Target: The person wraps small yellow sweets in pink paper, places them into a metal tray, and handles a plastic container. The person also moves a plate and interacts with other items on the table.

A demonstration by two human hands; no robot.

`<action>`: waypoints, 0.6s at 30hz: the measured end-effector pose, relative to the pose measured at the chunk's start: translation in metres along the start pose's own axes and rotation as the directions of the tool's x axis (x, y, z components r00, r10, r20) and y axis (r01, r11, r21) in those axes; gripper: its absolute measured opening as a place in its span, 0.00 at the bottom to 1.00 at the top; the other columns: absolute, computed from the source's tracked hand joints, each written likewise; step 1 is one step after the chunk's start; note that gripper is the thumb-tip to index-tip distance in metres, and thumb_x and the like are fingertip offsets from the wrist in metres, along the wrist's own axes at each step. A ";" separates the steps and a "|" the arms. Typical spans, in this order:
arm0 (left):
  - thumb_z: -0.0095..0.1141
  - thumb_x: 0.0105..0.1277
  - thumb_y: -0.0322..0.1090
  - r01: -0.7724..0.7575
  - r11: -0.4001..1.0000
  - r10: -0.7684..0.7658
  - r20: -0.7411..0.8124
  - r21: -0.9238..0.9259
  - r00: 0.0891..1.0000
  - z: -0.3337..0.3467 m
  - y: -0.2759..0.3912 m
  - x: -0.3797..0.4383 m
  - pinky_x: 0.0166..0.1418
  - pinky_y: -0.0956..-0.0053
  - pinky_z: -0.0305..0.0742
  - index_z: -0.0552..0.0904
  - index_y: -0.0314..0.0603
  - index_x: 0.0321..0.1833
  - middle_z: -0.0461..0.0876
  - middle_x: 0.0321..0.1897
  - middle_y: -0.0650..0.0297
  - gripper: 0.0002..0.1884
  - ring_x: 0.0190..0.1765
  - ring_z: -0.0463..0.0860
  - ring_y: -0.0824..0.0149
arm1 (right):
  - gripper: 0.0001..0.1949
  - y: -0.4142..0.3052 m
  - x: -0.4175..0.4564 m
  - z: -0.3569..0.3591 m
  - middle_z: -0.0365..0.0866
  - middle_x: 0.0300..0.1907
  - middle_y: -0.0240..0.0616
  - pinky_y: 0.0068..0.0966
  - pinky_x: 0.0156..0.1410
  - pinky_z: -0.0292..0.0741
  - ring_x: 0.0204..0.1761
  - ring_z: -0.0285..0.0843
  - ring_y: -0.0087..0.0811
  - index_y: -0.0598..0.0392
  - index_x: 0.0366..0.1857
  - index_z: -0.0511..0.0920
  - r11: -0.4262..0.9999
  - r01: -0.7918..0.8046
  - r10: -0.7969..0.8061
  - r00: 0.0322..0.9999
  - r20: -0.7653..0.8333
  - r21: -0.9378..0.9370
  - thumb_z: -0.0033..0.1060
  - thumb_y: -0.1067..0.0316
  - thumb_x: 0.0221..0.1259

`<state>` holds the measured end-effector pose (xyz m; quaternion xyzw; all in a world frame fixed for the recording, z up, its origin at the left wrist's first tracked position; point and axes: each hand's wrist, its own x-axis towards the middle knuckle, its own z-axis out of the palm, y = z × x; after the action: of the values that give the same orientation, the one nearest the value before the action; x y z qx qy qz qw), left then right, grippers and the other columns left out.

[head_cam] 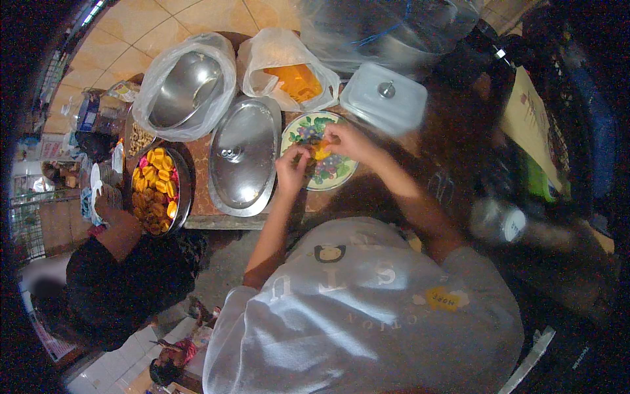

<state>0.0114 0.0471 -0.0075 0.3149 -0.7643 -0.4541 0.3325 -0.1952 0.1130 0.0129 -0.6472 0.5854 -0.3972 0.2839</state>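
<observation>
Over a round plate (325,183) printed with fruit and leaves, my left hand (294,166) has its fingers pinched near the left side of a small yellow-orange piece (322,150). From the right, my right hand (343,142) pinches the upper edge of that piece. Whether my left fingertips also grip it cannot be told. Beside the plate on the left lies an oval steel lid (244,162). Behind the plate stands a plastic bag (256,64) holding orange pieces. A lidded translucent container (384,98) is at the back right.
A plastic-lined steel bowl (184,88) stands back left. Further left, an oval steel dish (186,197) holds yellow and brown pieces, near nuts (139,139). Another person's hand (108,204) touches stacked white plates (97,177). A large clear plastic bag (384,34) is at the back.
</observation>
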 end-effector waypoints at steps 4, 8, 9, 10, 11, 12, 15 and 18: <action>0.59 0.61 0.21 -0.044 0.994 0.043 0.008 0.101 0.999 -0.002 0.003 0.003 0.50 0.70 0.78 0.80 0.36 0.37 0.86 0.37 0.56 0.04 0.44 0.87 0.61 | 0.11 0.009 -0.007 0.007 0.77 0.27 0.41 0.31 0.39 0.73 0.31 0.76 0.35 0.58 0.29 0.69 0.998 -0.067 0.067 0.997 -0.032 -0.012 0.67 0.76 0.52; 0.59 0.61 0.21 -0.055 0.989 0.050 0.046 0.137 0.998 -0.003 0.008 0.006 0.50 0.68 0.78 0.80 0.36 0.39 0.86 0.37 0.56 0.05 0.43 0.87 0.58 | 0.09 0.007 -0.014 0.015 0.79 0.28 0.42 0.31 0.40 0.74 0.32 0.79 0.36 0.58 0.28 0.70 0.997 -0.077 0.079 0.990 -0.115 0.021 0.64 0.75 0.56; 0.59 0.61 0.21 -0.063 0.989 0.056 0.055 0.131 0.997 -0.004 0.008 0.007 0.49 0.68 0.78 0.80 0.36 0.39 0.85 0.36 0.56 0.05 0.43 0.87 0.58 | 0.09 0.005 -0.016 0.017 0.79 0.28 0.42 0.31 0.41 0.74 0.33 0.80 0.36 0.58 0.28 0.70 0.996 -0.078 0.082 0.986 -0.145 0.034 0.63 0.75 0.57; 0.59 0.61 0.22 -0.037 0.990 0.029 0.059 0.133 0.998 -0.004 0.008 0.007 0.50 0.68 0.78 0.80 0.36 0.39 0.85 0.36 0.56 0.05 0.43 0.87 0.58 | 0.08 0.003 -0.018 0.018 0.80 0.28 0.43 0.31 0.41 0.75 0.34 0.81 0.37 0.59 0.28 0.70 0.996 -0.079 0.084 0.985 -0.153 0.037 0.62 0.74 0.58; 0.59 0.61 0.22 -0.011 0.991 0.003 0.063 0.135 0.998 -0.004 0.009 0.008 0.50 0.68 0.78 0.80 0.37 0.39 0.85 0.36 0.56 0.05 0.42 0.87 0.58 | 0.08 0.002 -0.019 0.019 0.80 0.29 0.43 0.31 0.42 0.75 0.34 0.82 0.37 0.59 0.28 0.70 0.996 -0.080 0.085 0.983 -0.161 0.040 0.61 0.74 0.59; 0.59 0.61 0.22 0.012 0.991 -0.022 0.070 0.136 0.997 -0.003 0.011 0.009 0.50 0.68 0.78 0.80 0.37 0.40 0.85 0.36 0.56 0.05 0.42 0.87 0.57 | 0.07 0.001 -0.020 0.019 0.80 0.29 0.43 0.31 0.42 0.76 0.35 0.83 0.37 0.59 0.28 0.70 0.996 -0.082 0.088 0.981 -0.172 0.042 0.60 0.74 0.61; 0.58 0.62 0.22 -0.030 0.980 0.016 0.071 0.194 0.997 -0.004 0.017 0.012 0.50 0.68 0.78 0.80 0.37 0.40 0.85 0.36 0.55 0.05 0.42 0.87 0.57 | 0.05 -0.003 -0.022 0.018 0.81 0.30 0.44 0.31 0.43 0.76 0.36 0.84 0.38 0.60 0.31 0.73 0.993 -0.090 0.103 0.973 -0.208 0.073 0.58 0.73 0.62; 0.57 0.63 0.21 -0.011 0.981 -0.002 0.069 0.195 0.998 -0.004 0.019 0.012 0.50 0.68 0.78 0.81 0.36 0.40 0.85 0.36 0.55 0.05 0.42 0.86 0.58 | 0.03 -0.013 -0.022 0.013 0.82 0.32 0.44 0.35 0.45 0.76 0.39 0.83 0.44 0.57 0.31 0.73 0.980 -0.146 0.171 0.967 -0.190 0.138 0.58 0.75 0.59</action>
<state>0.0038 0.0433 0.0135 0.3283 -0.8168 -0.3870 0.2743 -0.1772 0.1356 0.0128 -0.5362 0.6353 -0.4721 0.2935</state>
